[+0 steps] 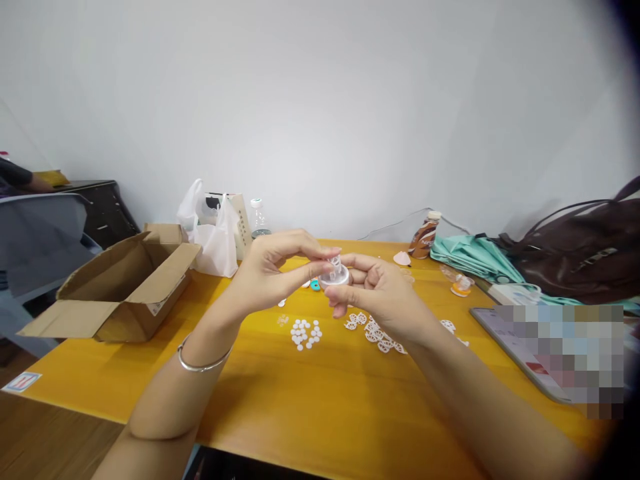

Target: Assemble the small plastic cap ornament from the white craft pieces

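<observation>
Over the middle of the table, both hands meet on a small clear plastic part with a round white base (341,276). My left hand (275,270) pinches its narrow clear top between thumb and fingers. From the other side, my right hand (387,293) grips the round base, its thumb at the near rim. Below the hands lie several small white discs (306,335). To their right is a loose pile of white spoked, wheel-like pieces (383,337), partly hidden by my right hand. A teal piece (315,285) shows just behind the held part.
An open cardboard box (145,287) and a white plastic bag (215,240) stand left. A clear bottle (257,217) is behind. Rightward are a brown drink bottle (423,237), teal folded fabric (473,259), an orange-and-clear piece (461,287), a dark bag (575,253) and a tablet-like device (520,353).
</observation>
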Demonstrator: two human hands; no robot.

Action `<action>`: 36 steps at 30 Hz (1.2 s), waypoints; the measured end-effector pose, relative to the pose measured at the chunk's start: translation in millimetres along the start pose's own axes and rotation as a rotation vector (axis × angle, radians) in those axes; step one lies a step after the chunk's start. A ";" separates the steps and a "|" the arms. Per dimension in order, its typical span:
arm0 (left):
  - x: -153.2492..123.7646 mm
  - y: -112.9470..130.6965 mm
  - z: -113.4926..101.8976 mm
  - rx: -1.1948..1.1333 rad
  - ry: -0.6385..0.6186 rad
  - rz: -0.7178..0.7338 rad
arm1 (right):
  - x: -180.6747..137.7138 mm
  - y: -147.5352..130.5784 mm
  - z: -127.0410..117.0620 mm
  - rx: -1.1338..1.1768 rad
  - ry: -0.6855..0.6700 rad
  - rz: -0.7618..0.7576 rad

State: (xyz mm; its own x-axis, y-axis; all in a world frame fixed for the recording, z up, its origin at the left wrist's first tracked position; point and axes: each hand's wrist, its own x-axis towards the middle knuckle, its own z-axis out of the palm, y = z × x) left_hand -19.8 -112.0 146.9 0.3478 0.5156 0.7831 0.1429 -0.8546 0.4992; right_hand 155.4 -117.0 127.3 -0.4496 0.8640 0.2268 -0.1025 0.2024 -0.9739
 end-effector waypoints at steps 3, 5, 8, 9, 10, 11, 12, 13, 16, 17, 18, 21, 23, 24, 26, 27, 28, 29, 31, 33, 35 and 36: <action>0.6 -2.2 -0.6 -0.040 -0.012 -0.004 | 1.2 2.5 -0.4 0.005 -0.004 -0.011; 0.7 -2.9 -0.6 -0.051 -0.019 -0.005 | 2.2 4.3 -0.2 0.017 0.002 -0.022; 0.8 -4.9 0.1 -0.019 -0.019 -0.022 | 4.5 7.4 -0.5 0.025 0.005 -0.038; 0.8 -5.9 0.4 -0.002 -0.019 -0.028 | 5.5 8.4 -1.0 0.024 -0.002 -0.042; 0.8 -6.8 0.5 0.010 -0.020 -0.034 | 6.6 9.5 -1.5 0.023 -0.010 -0.041; 0.8 -7.8 0.5 0.018 -0.024 -0.042 | 7.8 10.6 -2.1 0.022 -0.020 -0.037; 0.8 -8.8 0.2 0.024 -0.030 -0.051 | 9.1 11.8 -2.7 0.024 -0.029 -0.034; 0.7 -9.7 -0.4 0.032 -0.038 -0.060 | 10.4 13.2 -3.1 0.029 -0.035 -0.030; 0.0 -12.9 -3.0 0.088 -0.064 -0.091 | 14.8 18.9 -3.4 0.071 -0.036 -0.027; -0.1 -14.2 -4.0 0.102 -0.072 -0.105 | 16.3 21.2 -3.1 0.089 -0.033 -0.026; -0.2 -15.5 -4.8 0.104 -0.086 -0.124 | 17.9 23.6 -2.7 0.108 -0.030 -0.025; 0.6 -18.6 -7.2 0.065 -0.145 -0.179 | 22.2 29.8 -1.2 0.143 -0.034 -0.023; 2.1 -19.2 -10.1 0.035 -0.187 -0.214 | 24.3 32.5 0.4 0.147 -0.042 -0.021; 3.0 -19.0 -12.3 0.018 -0.215 -0.231 | 24.8 33.5 1.3 0.145 -0.045 -0.020; 4.7 -18.8 -18.2 -0.025 -0.261 -0.273 | 24.1 36.5 3.1 0.143 -0.042 -0.012; 5.4 -19.4 -21.3 -0.050 -0.266 -0.294 | 22.7 39.0 3.5 0.143 -0.035 -0.003; 6.0 -20.9 -23.8 -0.077 -0.255 -0.313 | 20.4 42.6 3.5 0.143 -0.029 0.011; 6.4 -23.8 -25.0 -0.100 -0.225 -0.330 | 17.3 47.2 2.7 0.145 -0.021 0.029; 6.9 -35.4 -21.4 -0.123 -0.152 -0.357 | 9.1 59.0 -1.4 0.147 -0.026 0.085; 8.0 -56.0 -6.8 -0.075 -0.137 -0.399 | -0.5 71.4 -8.4 0.180 -0.038 0.132; 11.5 -83.9 18.5 0.024 -0.254 -0.446 | -9.5 81.1 -16.8 0.200 -0.025 0.164; 14.6 -99.3 34.2 0.109 -0.327 -0.481 | -13.2 84.2 -20.9 0.205 -0.017 0.167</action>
State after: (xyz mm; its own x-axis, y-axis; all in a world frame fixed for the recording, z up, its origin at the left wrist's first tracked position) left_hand 2.7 -21.7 96.1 0.4853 0.8159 0.3143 0.4442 -0.5397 0.7152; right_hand 171.2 -101.7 42.3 -0.4897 0.8695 0.0642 -0.2023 -0.0416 -0.9784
